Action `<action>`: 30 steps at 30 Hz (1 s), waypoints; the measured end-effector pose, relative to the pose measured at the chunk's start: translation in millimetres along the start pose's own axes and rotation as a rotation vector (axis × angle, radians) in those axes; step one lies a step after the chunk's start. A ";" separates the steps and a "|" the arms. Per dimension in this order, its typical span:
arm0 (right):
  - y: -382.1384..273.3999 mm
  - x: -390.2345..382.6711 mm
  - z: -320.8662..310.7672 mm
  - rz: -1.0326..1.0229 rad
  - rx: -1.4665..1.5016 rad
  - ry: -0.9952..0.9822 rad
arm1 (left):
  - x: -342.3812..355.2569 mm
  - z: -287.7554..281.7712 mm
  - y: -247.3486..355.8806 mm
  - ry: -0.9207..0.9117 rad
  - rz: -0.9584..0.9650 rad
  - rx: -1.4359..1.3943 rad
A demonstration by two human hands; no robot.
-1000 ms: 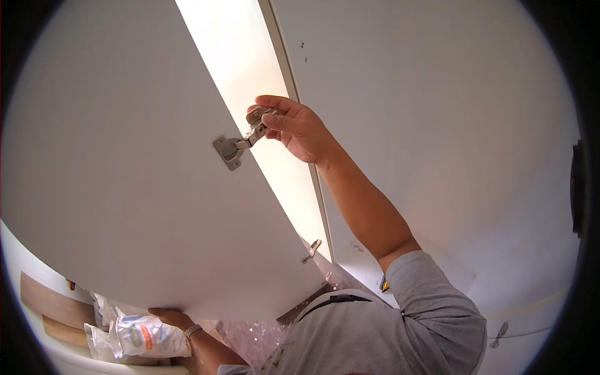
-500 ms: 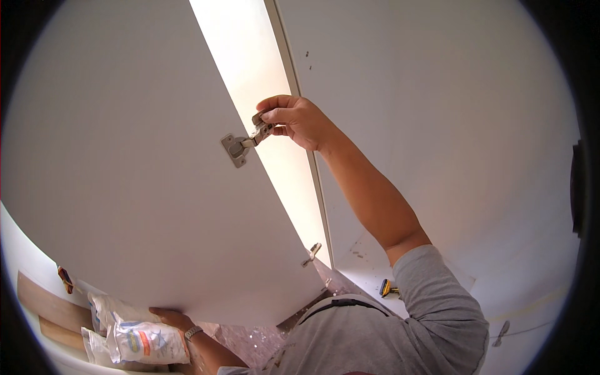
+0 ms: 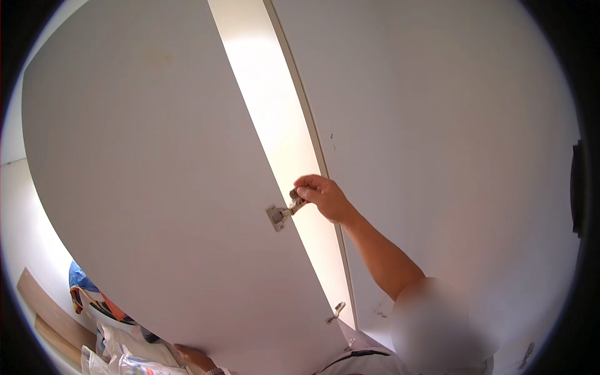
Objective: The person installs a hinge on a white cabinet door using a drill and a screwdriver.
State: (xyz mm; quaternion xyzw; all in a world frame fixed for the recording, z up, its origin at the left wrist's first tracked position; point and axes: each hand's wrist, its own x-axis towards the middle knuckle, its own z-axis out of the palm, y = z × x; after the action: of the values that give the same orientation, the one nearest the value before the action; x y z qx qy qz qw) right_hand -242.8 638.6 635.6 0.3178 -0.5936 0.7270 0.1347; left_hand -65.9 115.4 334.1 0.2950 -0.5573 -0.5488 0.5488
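Observation:
A large, pale cabinet door fills the left and middle of the view. On its edge is a metal cabinet hinge, its cup plate seated in the door. My right hand pinches the free arm of this hinge between thumb and fingers, in front of the bright gap beside the door. At the door's lower left edge, my left hand grips the panel, its fingers partly hidden. Farther down the same edge sits a second hinge.
Right of the gap stands a wide pale panel with a narrow front edge and a few small dark marks. White plastic bags, wooden boards and a blue and orange item lie at the lower left.
The view has tilted upward, so the door, hinges and right hand appear lower and farther right. My right hand keeps its pinch on the hinge, and my left stays at the door edge.

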 end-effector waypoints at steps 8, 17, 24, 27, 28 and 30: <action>-3.7 -0.8 8.5 -0.053 -0.170 0.049 | 1.0 -1.6 6.0 0.003 0.008 -0.016; -5.5 1.5 3.1 -0.061 -0.359 0.160 | 4.3 0.3 2.7 -0.018 0.076 -0.070; -12.6 8.5 -8.2 0.129 -0.363 0.143 | -4.1 -1.2 19.2 -0.078 -0.178 0.014; -17.7 6.0 -13.8 0.115 -0.596 0.149 | -18.5 14.9 27.5 -0.037 -0.046 0.023; -20.5 4.7 -16.3 0.072 -0.674 0.149 | -32.2 20.3 47.8 -0.017 0.002 0.017; -26.3 3.3 -15.8 0.051 -0.742 0.145 | -15.4 16.7 27.7 0.025 0.058 0.002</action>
State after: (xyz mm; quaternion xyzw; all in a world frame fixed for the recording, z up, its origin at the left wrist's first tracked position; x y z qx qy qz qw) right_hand -235.1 659.8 656.6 0.1802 -0.8131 0.4862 0.2644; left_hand -70.5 140.8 359.1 0.2859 -0.5593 -0.5285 0.5710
